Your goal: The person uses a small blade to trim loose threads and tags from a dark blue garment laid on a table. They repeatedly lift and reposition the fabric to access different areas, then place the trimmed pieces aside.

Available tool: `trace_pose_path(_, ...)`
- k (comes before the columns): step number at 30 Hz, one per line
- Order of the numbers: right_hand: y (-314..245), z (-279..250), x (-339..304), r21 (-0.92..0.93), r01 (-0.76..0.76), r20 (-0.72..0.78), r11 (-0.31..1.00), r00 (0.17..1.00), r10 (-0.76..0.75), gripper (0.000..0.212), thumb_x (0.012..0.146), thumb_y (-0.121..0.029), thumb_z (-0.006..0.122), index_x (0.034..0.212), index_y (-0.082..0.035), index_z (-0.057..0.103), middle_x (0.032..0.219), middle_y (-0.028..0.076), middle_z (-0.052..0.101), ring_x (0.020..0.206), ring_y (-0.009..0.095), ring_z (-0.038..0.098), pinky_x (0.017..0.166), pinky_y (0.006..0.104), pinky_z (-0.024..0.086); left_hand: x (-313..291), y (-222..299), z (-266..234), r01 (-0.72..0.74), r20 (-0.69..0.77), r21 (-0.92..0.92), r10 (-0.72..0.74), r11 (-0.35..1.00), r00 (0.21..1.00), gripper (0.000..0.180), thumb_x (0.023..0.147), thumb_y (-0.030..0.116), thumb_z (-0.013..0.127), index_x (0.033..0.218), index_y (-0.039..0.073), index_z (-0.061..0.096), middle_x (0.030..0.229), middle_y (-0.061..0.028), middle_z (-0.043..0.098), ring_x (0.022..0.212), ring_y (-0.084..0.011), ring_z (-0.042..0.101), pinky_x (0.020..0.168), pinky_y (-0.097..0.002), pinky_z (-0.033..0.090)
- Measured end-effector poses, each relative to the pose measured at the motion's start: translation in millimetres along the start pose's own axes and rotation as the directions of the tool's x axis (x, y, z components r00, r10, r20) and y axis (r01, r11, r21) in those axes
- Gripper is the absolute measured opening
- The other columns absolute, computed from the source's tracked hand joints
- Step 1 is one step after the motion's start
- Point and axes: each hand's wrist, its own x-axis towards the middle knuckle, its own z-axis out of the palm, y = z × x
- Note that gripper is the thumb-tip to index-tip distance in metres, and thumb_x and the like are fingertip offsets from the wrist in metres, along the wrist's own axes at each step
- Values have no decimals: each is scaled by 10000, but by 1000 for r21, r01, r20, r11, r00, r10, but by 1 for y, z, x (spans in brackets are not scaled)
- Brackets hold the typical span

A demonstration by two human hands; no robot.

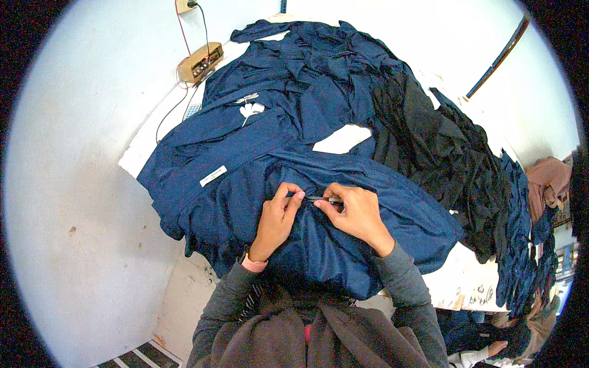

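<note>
A navy blue garment [245,190] lies bunched in front of me, draped over the near edge of the table. Thumb and forefinger of my left hand [280,216] are pinched together on a bit of its cloth, near the middle. Close by on the right, my right hand [356,211] is closed round a small pointed metal tool [316,198]. The tool's tip points left, toward my left fingertips. My fingers cover most of the tool, so its exact kind is unclear. A white label strip [213,176] shows on the garment to the left.
More navy cloth [294,67] is heaped at the back of the white table [472,279], with black cloth [417,135] on the right. A white piece [342,139] lies among them. A wooden box with wires [201,62] stands at back left. Another person's hand [497,348] shows at lower right.
</note>
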Motion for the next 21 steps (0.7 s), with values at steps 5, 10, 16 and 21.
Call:
trace_pose_path(5, 8, 10, 0, 174, 8, -14, 985, 1000, -6, 285, 850, -401, 755, 903, -128, 694, 685, 65, 677, 629, 244, 684, 557, 378, 509, 0, -12, 7, -65, -80, -97, 57, 993, 995, 226, 1039, 248, 577, 1053, 23, 562, 714, -149, 669, 676, -184, 682, 624, -312, 497)
trace_pose_path(10, 25, 19, 14, 693, -111, 318, 712, 934, -164, 274, 821, -256, 810, 1034, -119, 706, 681, 2, 598, 635, 75, 538, 611, 286, 459, -5, -3, -3, -55, -42, -203, 48, 978, 998, 199, 1040, 220, 573, 1043, 21, 570, 802, -111, 721, 756, -143, 689, 678, -288, 518)
trace_pose_path(16, 20, 2, -8, 60, 400, -194, 915, 903, -382, 193, 677, -30, 717, 838, -130, 679, 680, 4, 593, 554, 170, 540, 552, 319, 348, -14, 45, -97, -142, -462, 43, 145, 989, 875, 103, 1011, 121, 587, 983, 33, 632, 895, -85, 717, 718, -115, 647, 645, -251, 487)
trace_pose_path(21, 15, -4, -21, -78, 483, -312, 872, 819, -482, 220, 576, -82, 708, 771, -138, 621, 625, -3, 524, 542, 176, 537, 543, 341, 325, -35, 48, -158, 125, -480, 806, 516, 578, 710, 418, 853, 155, 757, 1232, 52, 615, 1252, -126, 657, 1119, -276, 618, 967, -394, 458)
